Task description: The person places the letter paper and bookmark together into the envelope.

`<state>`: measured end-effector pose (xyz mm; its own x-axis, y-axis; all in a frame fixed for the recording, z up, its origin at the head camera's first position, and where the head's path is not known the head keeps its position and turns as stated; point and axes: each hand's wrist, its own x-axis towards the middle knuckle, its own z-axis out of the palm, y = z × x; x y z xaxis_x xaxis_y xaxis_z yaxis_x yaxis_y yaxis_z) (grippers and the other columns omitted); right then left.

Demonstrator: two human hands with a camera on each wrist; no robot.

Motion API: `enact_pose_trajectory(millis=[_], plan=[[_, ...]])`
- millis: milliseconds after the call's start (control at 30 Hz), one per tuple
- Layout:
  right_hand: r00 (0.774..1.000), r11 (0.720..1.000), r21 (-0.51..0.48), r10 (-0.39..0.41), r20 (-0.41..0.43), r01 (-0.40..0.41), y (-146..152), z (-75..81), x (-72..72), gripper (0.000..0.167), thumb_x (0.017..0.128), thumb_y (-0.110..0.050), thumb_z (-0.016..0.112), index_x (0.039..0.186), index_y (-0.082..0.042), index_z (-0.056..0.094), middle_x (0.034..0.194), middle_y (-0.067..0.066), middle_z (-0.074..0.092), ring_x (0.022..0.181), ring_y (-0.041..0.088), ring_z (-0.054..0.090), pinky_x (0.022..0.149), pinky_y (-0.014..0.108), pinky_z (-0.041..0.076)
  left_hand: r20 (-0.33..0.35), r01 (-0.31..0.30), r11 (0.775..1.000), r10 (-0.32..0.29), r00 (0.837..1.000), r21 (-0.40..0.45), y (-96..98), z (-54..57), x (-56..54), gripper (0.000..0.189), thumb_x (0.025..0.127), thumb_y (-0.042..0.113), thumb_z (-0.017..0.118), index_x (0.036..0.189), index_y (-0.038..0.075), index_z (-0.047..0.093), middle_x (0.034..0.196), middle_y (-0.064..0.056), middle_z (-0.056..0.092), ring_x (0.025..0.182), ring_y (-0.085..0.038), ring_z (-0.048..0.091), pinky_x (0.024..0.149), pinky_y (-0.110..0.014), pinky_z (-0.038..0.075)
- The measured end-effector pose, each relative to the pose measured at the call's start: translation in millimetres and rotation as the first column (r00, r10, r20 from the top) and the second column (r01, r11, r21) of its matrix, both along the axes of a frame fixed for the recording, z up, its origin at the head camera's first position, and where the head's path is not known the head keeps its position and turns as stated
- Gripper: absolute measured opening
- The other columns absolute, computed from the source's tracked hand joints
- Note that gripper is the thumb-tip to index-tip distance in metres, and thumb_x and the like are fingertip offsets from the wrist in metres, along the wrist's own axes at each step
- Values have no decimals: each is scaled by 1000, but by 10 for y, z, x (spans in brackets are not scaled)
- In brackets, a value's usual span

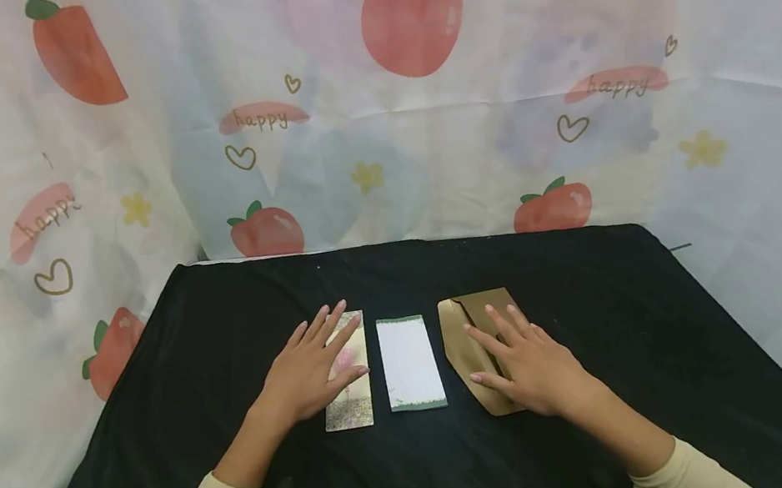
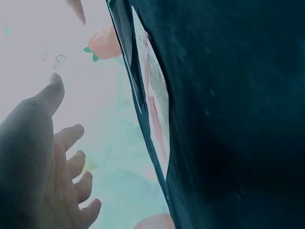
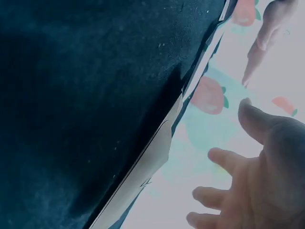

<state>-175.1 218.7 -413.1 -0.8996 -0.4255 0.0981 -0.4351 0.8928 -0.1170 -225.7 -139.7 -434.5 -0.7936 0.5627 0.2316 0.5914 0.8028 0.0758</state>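
My left hand [image 1: 310, 372] is held with spread fingers over a pale card [image 1: 350, 412] with a pink picture, partly covering it. In the left wrist view, a gap shows between the hand [image 2: 40, 162] and the card [image 2: 155, 102]. Over a gold-brown envelope [image 1: 461, 343] on the right, my right hand [image 1: 533, 362] also has its fingers extended. The right wrist view shows that hand [image 3: 267, 176] apart from the envelope [image 3: 147, 167]. Between them lies a white lined sheet [image 1: 410, 363] with green borders, touched by neither hand.
A black cloth [image 1: 411, 477] covers the table under the papers. Behind and at both sides hangs a pale curtain [image 1: 330, 42] printed with red fruit, hearts and the word "happy". The table's far edge [image 1: 391, 242] runs just in front of it.
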Motion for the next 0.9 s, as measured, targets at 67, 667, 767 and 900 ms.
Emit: enact_pose_trajectory(millis=[67,667,767,900], plan=[[1000,1000,6,-4,20,4,-16,6,5,68,103,-53,58,159,-16,44,164,24,29,150,51,20,112,67,31,16,4,1000,-4,1000,0,37,-2,-3,78,100,60,53,163,17,35,170,-9,19,155,-31,16,123,-53,15],[994,1000,25,-18,110,15,-9,-153,-80,71,102,-61,52,158,-18,46,163,26,28,148,54,21,114,69,26,121,-7,1000,10,993,-27,501,26,-114,74,103,60,52,162,17,38,170,-9,20,155,-28,19,121,-51,24],[988,999,30,-32,152,28,-34,-65,-40,68,103,-55,56,157,-15,46,163,28,27,148,54,20,115,68,25,138,-10,999,14,990,-31,582,16,-138,72,104,56,54,161,17,39,169,-9,22,154,-28,21,121,-51,26],[980,998,46,-55,191,47,-69,10,-7,70,102,-53,58,158,-12,45,163,29,26,148,55,20,114,68,27,161,-8,1000,12,987,-22,701,15,-174,68,105,51,55,160,15,40,168,-10,24,153,-28,24,119,-52,29]])
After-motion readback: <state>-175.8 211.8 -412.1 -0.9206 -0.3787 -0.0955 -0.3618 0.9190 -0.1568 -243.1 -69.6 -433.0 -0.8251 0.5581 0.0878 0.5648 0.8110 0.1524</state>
